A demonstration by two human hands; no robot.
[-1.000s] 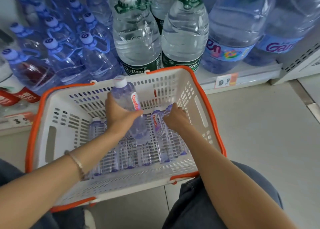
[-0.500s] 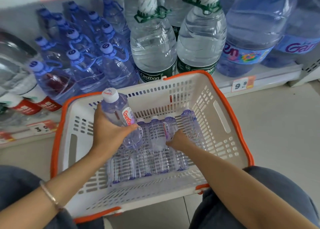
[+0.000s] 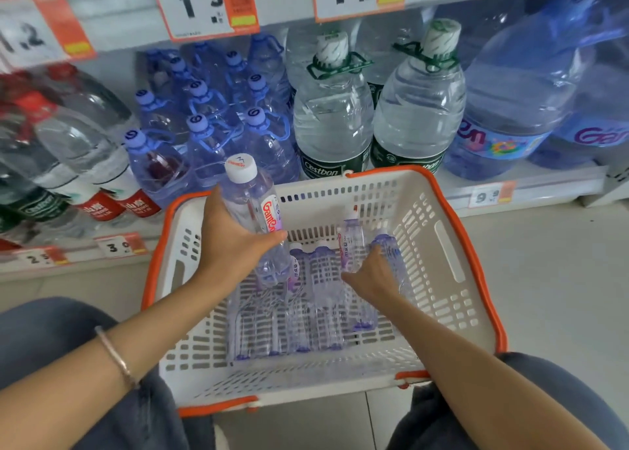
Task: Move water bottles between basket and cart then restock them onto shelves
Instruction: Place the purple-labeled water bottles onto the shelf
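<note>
the white basket [image 3: 452, 211] with its orange rim sits on the floor against the bottom shelf [image 3: 544, 190], and by my reading the unloading is barely begun. the left hand [image 3: 235, 245] wraps thumb and fingers round one small bottle [image 3: 253, 204], raised over the basket's far left corner with its cap tilted up toward the shelf. the right hand [image 3: 371, 272] is down inside near the far right side. its thumb and fingers curl about a second bottle [image 3: 352, 242], whose cap end is tipped up off the basket's bottom. the remaining bottles [image 3: 316, 313] lie side by side along that bottom, caps toward the far wall. i make out four or so, though the clear plastic blurs together. so two are in hand, and none of these small ones shows on the bottom shelf, which is filled with big jugs [image 3: 333, 119]. no cart is visible. what is left is clearing the basket and finding the small bottles' own shelf.
</note>
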